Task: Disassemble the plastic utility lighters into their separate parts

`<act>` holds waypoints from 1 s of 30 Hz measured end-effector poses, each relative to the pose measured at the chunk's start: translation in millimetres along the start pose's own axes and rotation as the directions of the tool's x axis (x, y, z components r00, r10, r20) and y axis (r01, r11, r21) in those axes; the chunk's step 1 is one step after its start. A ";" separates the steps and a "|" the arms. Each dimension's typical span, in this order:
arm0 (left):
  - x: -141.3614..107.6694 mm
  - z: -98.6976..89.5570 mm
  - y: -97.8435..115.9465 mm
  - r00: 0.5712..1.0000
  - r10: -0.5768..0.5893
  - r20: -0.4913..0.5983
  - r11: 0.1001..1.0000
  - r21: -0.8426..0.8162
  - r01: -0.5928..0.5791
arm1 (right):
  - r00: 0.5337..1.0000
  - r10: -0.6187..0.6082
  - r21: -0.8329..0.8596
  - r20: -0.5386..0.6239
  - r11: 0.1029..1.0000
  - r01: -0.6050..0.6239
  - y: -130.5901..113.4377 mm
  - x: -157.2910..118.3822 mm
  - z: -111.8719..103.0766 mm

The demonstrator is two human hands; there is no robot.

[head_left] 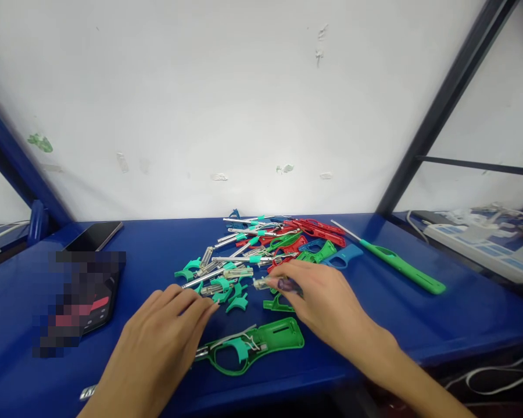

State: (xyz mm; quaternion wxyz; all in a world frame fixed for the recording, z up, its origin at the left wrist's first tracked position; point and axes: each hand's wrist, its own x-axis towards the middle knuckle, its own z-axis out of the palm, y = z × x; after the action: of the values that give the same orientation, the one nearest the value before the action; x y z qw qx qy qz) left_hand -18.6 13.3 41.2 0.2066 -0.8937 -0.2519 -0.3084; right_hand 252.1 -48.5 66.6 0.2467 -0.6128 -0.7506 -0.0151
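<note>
Well, gripped a small, see-through plastic piece [260, 283] in the right hand [320, 293], with thumb and fingers closed on it at the near edge of a heap of parts. Curved the left hand [165, 322] over the tabletop [353, 331], with fingertips bunched together beside curved teal clips [237, 303]; could not tell whether gripping anything.

Saw a moulded green half-shell [283, 335] lying hollow side up in front of the hands, with a looped guard and a rounded, boxy end. Made out within it a curved teal trigger [241, 349], thin pale wires [257, 341] and a shiny metal tube [201, 352] running leftward, partly hidden by the left hand.

Found in the heap smooth silvery rods [239, 259] with teal collars, a clear oblong tank [239, 272] and glossy red shells [320, 228], all lying crisscross. Noticed at its right edge a blue handle piece [347, 254], and farther right, well apart, a long green lighter [403, 267] with a slender rod, set aslant on the smooth, glossy blue surface.
</note>
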 end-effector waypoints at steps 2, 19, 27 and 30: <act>0.4 4.1 -4.3 0.999 -0.019 0.031 1.000 0.021 0.018 | 0.999 -0.004 -0.127 0.050 0.992 0.010 1.5 13.6 1.8; -10.7 -0.9 23.3 0.992 0.051 0.115 0.965 -0.263 -0.019 | 0.989 -0.081 0.233 0.123 0.971 0.050 -13.7 -55.7 20.6; -22.5 -6.4 24.1 0.996 0.014 0.092 0.981 -0.194 0.004 | 0.996 -0.051 0.232 0.075 0.972 0.033 -11.6 -62.8 25.8; -25.5 -10.1 12.4 0.994 0.015 0.108 0.986 -0.164 0.003 | 0.997 -0.048 0.230 0.056 0.972 0.034 -10.6 -63.1 25.9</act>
State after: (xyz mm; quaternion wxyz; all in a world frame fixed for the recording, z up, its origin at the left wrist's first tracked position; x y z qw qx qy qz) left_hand -33.3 -10.0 29.1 0.1193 -0.9239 -0.2337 -0.2784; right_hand 241.2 -100.3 22.3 0.2924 -0.5648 -0.7669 0.0853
